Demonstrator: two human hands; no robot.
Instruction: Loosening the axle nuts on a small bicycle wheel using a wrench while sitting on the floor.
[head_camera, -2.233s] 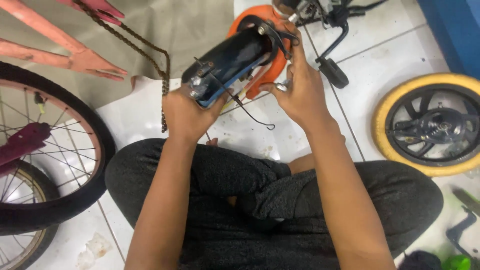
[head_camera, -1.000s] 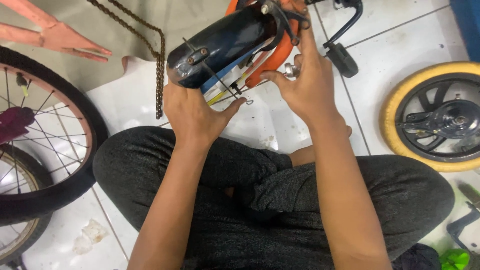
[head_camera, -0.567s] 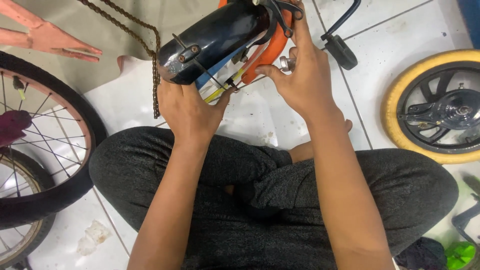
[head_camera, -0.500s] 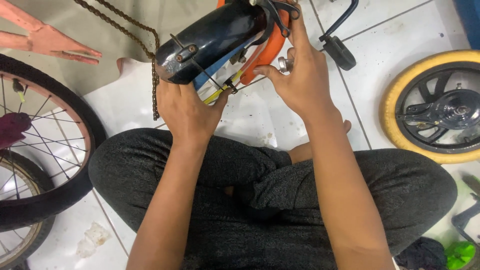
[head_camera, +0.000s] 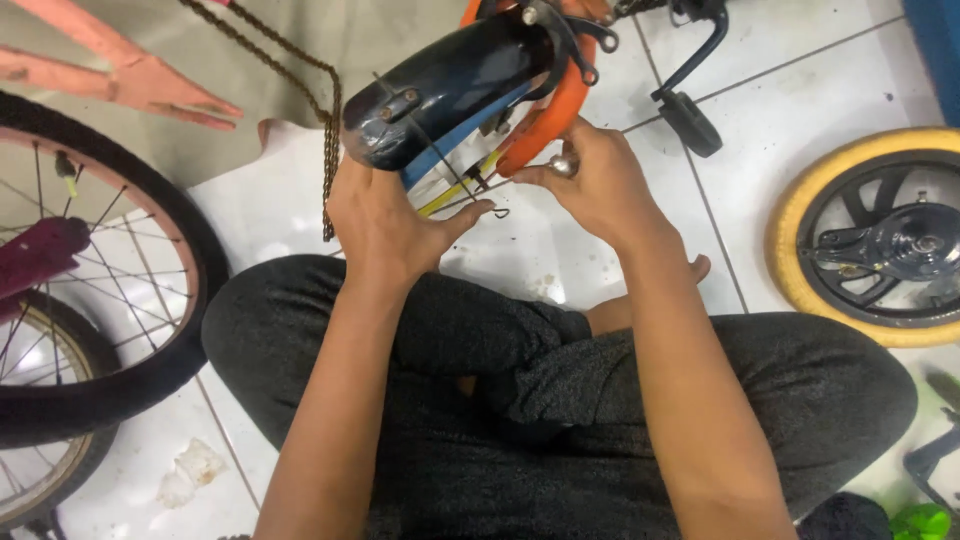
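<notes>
**Here, two hands on a dark mudguard**

Up near the top middle, a dark blue mudguard is held tilted above the white tiled floor, in front of the seated person's crossed legs. The left hand cups its lower end from beneath, fingers curled up behind it and the thumb stretched out to the right. Thin wire stays run from the mudguard's underside down between the two hands, one ending in a small loop just beside the left thumb. The right hand is clenched in a pinch on a small silver nut at the stays, right below an orange part that sits against the mudguard.

A rusty chain hangs just left of the mudguard. Farther left lie a pink frame and a spoked wheel with a black tyre. To the right, a black pedal rests on the tiles, and well apart from the hands lies a small wheel with a yellow tyre.
</notes>
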